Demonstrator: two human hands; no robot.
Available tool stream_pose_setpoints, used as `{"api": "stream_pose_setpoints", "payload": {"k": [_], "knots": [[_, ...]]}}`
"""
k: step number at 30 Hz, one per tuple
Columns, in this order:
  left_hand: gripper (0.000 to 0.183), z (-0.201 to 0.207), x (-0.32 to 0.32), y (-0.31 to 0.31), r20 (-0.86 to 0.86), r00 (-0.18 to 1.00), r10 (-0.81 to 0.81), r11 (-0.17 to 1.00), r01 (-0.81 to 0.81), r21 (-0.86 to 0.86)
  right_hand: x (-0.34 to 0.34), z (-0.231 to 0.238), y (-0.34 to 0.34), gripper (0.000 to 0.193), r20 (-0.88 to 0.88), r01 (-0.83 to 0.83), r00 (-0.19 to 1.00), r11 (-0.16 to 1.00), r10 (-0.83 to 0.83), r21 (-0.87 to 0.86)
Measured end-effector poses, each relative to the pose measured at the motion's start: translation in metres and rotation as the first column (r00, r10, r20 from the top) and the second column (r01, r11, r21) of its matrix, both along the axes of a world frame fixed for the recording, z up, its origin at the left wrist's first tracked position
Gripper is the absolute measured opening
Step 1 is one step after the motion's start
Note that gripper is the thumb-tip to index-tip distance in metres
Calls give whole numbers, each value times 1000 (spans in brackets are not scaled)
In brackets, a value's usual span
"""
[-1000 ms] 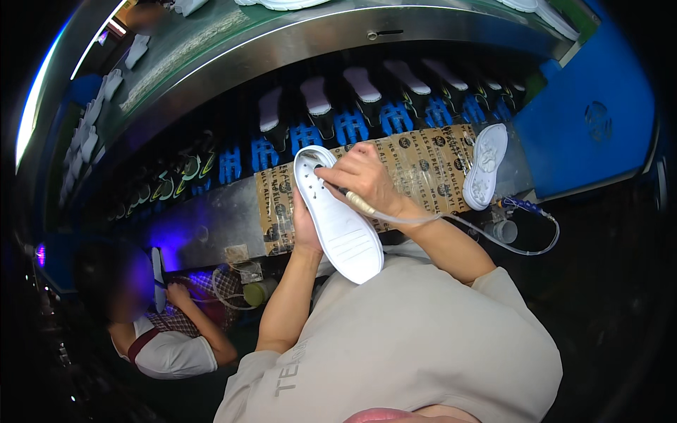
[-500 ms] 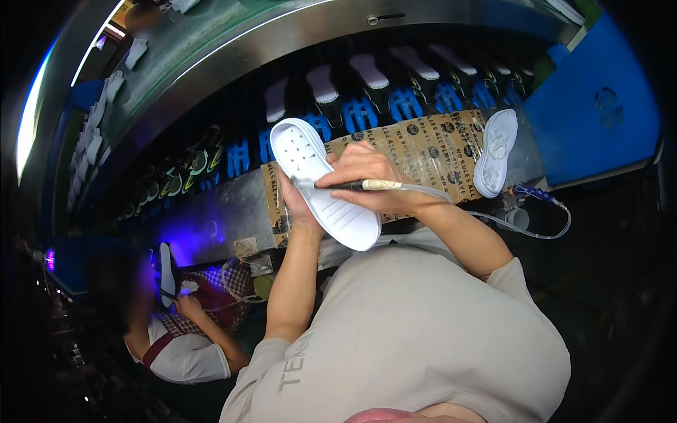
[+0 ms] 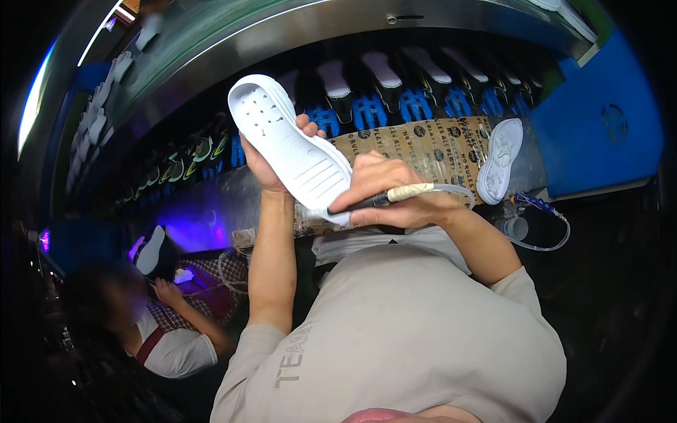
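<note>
A white shoe sole point(image 3: 289, 151), tilted with its wide, holed end up and to the left, is held by my left hand point(image 3: 262, 163). The thumb side shows at its left edge and fingertips curl over the right edge. My right hand point(image 3: 391, 187) grips a black brush with a taped handle point(image 3: 374, 201) and a clear tube running off its back end. Its tip touches the sole's near end, below the row of grooves. A second white sole point(image 3: 501, 161), with something white and crumpled on it, lies to the right.
Cardboard with printed tape point(image 3: 423, 151) covers the bench ahead. Behind it, shoe uppers and soles ride on blue holders point(image 3: 369, 111). A blue machine housing point(image 3: 599, 127) stands at right, a small cup point(image 3: 515, 227) below it. At lower left a co-worker point(image 3: 176, 324) handles another sole.
My left hand has moved the sole up and to the left. The brush has gone from the sole's middle to its near end. The co-worker's sole has shifted left.
</note>
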State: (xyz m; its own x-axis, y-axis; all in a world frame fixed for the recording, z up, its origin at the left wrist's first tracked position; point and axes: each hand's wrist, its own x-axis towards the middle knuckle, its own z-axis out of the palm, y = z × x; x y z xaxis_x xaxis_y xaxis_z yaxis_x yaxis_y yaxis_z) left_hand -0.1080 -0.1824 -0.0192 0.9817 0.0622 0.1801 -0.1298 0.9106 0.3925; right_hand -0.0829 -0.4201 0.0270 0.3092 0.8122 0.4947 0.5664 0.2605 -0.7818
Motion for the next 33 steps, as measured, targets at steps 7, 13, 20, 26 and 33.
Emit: {"api": "stream_pose_setpoints", "payload": {"k": [7, 13, 20, 26, 33], "knots": [[95, 45, 10, 12, 27, 980, -197, 954, 185, 237, 7, 6, -6, 23, -34, -179, 984, 977, 176, -116], [82, 67, 22, 9, -227, 952, -206, 779, 300, 551, 4, 27, -11, 24, 108, -276, 943, 920, 316, -279], [79, 94, 39, -7, -388, 921, 29, 1, 389, 921, 7, 35, -12, 28, 239, -184, 930, 918, 278, -353], [79, 93, 50, -18, -492, 870, 23, -282, 478, 832, 13, 31, -19, 37, 403, -14, 910, 979, 95, -201], [80, 101, 44, -12, -545, 838, -37, -264, 518, 814, 23, 35, -33, 39, 431, 46, 900, 973, 58, -227]]}}
